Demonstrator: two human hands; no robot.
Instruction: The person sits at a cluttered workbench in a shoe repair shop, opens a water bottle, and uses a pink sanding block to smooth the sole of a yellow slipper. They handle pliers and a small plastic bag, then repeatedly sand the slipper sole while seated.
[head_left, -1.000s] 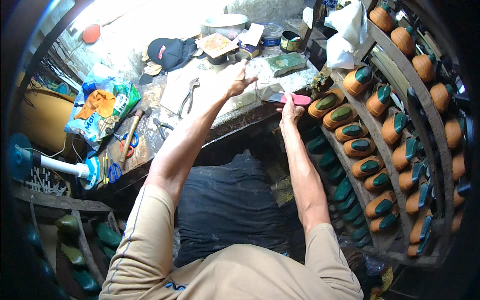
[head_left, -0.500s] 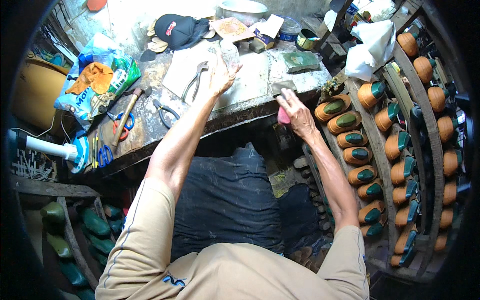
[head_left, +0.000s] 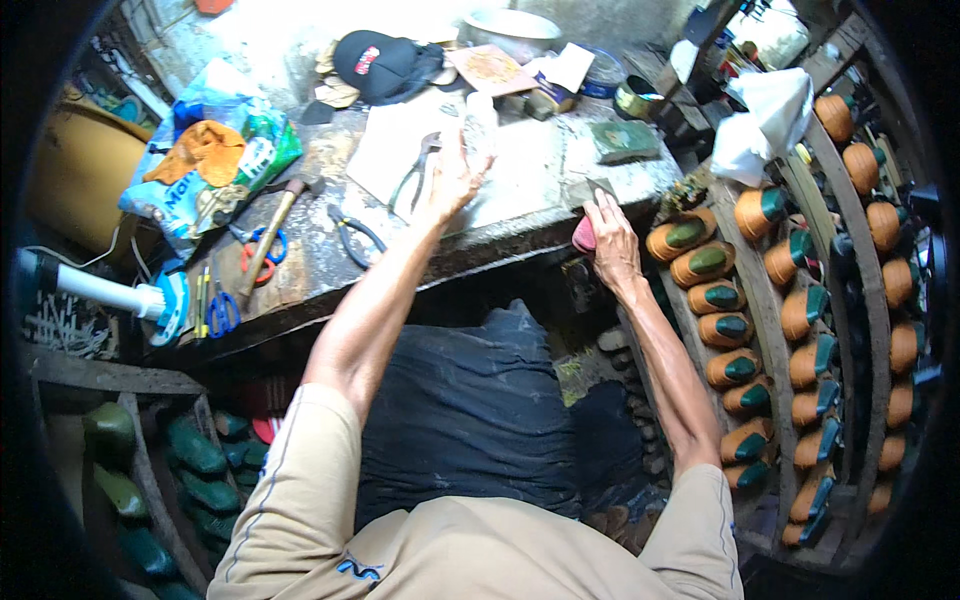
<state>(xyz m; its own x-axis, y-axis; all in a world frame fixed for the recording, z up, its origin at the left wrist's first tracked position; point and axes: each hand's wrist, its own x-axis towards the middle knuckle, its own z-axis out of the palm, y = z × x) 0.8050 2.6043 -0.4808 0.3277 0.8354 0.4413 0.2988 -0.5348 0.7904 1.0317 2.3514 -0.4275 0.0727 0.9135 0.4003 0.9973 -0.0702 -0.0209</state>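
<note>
My left hand lies open on the worn workbench, fingers spread, right beside a pair of grey pincers. My right hand is at the bench's front right edge, closed around a small pink piece that is mostly hidden under the fingers. A flat grey-green piece lies on the bench just above that hand. Both forearms reach up from the lower edge over a dark cloth on my lap.
A hammer, red-handled scissors, blue scissors and dark pliers lie on the bench's left. A black cap and a metal bowl are at the back. Racks of orange-and-green shoe lasts stand right, green lasts lower left.
My right hand has drawn back with the pink piece from over the bench down to its front edge. My left hand stayed flat by the pincers. The view tilted down.
</note>
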